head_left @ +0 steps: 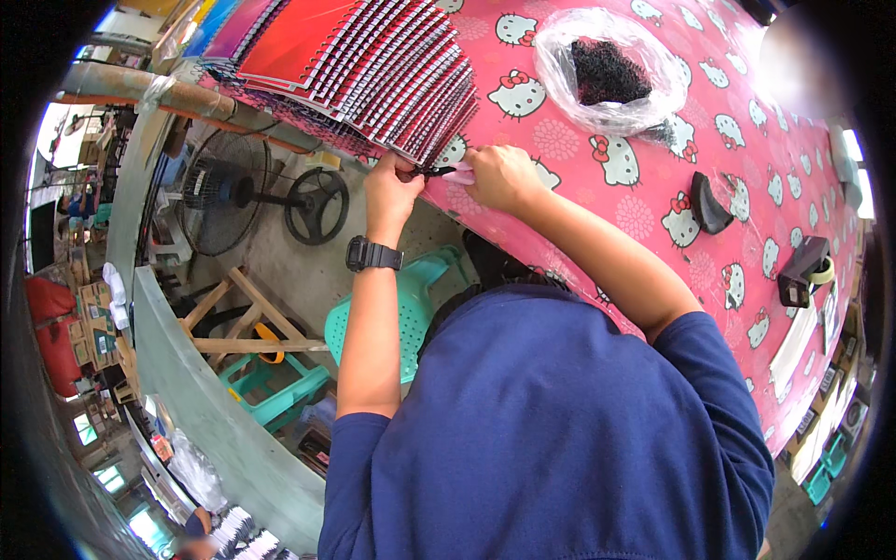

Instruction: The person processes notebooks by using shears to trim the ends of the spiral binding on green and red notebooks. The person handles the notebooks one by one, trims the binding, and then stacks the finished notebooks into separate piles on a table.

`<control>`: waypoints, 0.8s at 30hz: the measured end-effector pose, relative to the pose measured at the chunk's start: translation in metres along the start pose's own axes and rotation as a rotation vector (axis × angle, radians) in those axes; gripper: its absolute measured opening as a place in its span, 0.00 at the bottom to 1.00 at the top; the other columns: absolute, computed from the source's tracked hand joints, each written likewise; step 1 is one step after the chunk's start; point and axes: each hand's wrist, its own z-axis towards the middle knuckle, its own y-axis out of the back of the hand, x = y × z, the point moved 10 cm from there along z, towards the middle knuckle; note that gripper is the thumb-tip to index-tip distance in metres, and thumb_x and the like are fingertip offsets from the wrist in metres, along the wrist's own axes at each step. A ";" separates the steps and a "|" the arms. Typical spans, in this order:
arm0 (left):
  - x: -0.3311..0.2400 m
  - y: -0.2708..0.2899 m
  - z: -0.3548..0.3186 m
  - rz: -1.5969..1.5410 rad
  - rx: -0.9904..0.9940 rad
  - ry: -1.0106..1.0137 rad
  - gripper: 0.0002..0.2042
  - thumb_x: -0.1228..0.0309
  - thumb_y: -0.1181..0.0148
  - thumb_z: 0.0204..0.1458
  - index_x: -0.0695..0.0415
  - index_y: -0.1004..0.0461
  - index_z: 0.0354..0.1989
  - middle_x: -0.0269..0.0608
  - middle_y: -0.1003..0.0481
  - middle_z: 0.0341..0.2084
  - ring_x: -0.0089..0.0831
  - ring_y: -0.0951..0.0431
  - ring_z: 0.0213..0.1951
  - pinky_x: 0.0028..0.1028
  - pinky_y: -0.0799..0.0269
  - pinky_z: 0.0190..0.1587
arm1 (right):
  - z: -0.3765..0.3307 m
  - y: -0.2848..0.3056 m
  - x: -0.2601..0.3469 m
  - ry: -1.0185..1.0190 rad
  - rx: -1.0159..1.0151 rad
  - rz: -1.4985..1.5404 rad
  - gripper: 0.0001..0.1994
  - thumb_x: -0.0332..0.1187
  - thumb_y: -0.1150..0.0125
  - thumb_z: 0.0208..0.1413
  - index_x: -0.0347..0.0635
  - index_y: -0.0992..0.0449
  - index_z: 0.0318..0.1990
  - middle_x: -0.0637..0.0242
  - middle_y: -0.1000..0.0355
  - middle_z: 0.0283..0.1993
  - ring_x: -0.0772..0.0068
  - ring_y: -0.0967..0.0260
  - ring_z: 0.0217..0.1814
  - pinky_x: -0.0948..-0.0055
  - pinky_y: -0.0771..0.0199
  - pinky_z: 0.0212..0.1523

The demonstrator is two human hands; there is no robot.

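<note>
Pink-and-black tool (450,173), long axis nearly crosswise, black tip leftward.

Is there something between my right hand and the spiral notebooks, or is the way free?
Yes: a small dark object with a pinkish end, held in the right hand, and the left hand at the near corner of the spiral notebooks. The clear bag lies off to the right.

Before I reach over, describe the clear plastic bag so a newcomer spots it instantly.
Find the pink cat-print table. On it, right of the spiral notebooks, lies the clear plastic bag. Only it holds a heap of black pieces inside its crumpled rim.
</note>
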 end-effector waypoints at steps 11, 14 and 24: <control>-0.015 0.001 -0.003 0.050 -0.013 0.034 0.11 0.78 0.33 0.35 0.64 0.29 0.28 0.42 0.24 0.20 0.31 0.23 0.24 0.28 0.28 0.30 | -0.006 0.010 0.014 0.087 -0.116 -0.282 0.14 0.36 0.41 0.42 0.40 0.24 0.37 0.59 0.28 0.40 0.60 0.31 0.47 0.59 0.36 0.48; -0.010 0.002 -0.005 0.022 -0.038 0.047 0.11 0.79 0.34 0.35 0.64 0.29 0.28 0.41 0.24 0.20 0.30 0.23 0.23 0.28 0.28 0.29 | -0.005 0.008 0.015 0.072 -0.082 -0.270 0.21 0.40 0.34 0.37 0.38 0.27 0.40 0.59 0.30 0.40 0.58 0.33 0.48 0.58 0.36 0.49; -0.012 0.001 -0.007 0.052 -0.078 0.037 0.11 0.78 0.34 0.36 0.63 0.29 0.28 0.42 0.24 0.20 0.32 0.22 0.23 0.29 0.28 0.29 | 0.000 0.009 0.018 0.073 -0.103 -0.215 0.16 0.39 0.37 0.39 0.38 0.25 0.35 0.57 0.27 0.35 0.56 0.28 0.43 0.58 0.31 0.45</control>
